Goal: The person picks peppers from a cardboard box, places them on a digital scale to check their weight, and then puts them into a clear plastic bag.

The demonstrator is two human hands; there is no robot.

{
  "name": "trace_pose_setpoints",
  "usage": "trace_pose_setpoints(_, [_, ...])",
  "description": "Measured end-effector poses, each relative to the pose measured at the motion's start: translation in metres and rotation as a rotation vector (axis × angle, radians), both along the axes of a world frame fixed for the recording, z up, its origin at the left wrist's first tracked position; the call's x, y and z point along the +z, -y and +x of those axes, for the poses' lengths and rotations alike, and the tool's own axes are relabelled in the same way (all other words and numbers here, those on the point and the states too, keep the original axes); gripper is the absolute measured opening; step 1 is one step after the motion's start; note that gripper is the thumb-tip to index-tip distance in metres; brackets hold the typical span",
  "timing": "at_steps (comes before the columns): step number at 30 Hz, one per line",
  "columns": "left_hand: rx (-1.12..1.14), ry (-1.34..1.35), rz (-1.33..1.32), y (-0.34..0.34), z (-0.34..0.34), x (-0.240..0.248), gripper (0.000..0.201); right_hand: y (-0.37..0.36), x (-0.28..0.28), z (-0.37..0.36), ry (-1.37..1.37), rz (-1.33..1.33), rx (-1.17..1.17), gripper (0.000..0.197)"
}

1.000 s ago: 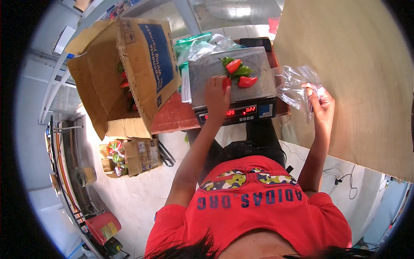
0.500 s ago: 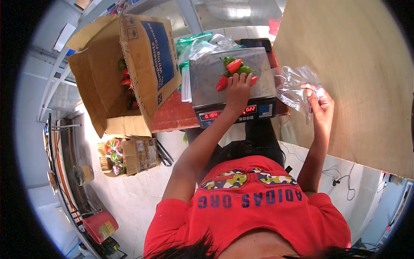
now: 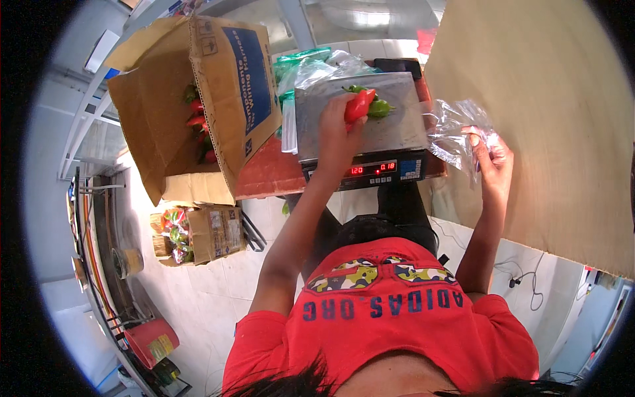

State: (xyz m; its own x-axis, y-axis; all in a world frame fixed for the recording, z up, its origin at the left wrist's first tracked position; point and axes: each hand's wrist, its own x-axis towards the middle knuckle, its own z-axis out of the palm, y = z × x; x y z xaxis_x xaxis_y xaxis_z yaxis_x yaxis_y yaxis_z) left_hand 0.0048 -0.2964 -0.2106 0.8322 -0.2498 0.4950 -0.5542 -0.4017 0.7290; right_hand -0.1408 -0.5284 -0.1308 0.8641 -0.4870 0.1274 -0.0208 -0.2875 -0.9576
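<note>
My left hand (image 3: 338, 126) is closed around red peppers (image 3: 361, 103) over the metal pan of a digital scale (image 3: 397, 135); how many it holds is partly hidden by the fingers. Just beyond these, green peppers (image 3: 381, 108) lie on the pan. Off to the right of the scale, my right hand (image 3: 493, 157) pinches a crumpled clear plastic bag (image 3: 456, 135), which hangs between the scale and a wooden board.
Left of the scale, a tilted cardboard box (image 3: 155, 126) holds red and green peppers. Plastic bags (image 3: 311, 69) and a dark flat object (image 3: 397, 66) lie behind the scale. A large wooden board (image 3: 549, 132) stands at right. A smaller box (image 3: 215, 235) with bagged peppers sits on the floor.
My left hand has shifted left on the pan and gathered up the red peppers that lay under its fingers. The lit scale reading has changed. My right hand stays with the bag.
</note>
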Motion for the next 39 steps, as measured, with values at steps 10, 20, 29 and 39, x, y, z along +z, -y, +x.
trace_pose_setpoints(10, [0.023,-0.164,-0.094,-0.016,-0.008,-0.003,0.040,-0.003,0.003,-0.001,0.011,-0.011,0.012,0.017])
trace_pose_setpoints(20, [0.093,-0.387,-0.250,-0.058,0.011,-0.059,0.037,-0.010,0.005,0.003,0.050,0.018,0.036,0.017])
trace_pose_setpoints(29, [-0.373,-0.460,-0.119,-0.126,-0.074,0.122,0.052,-0.014,0.006,0.011,0.021,-0.072,0.064,0.016])
trace_pose_setpoints(39, [0.471,-0.375,0.126,-0.318,0.041,0.134,0.048,-0.033,0.006,0.022,0.044,-0.070,0.141,0.018])
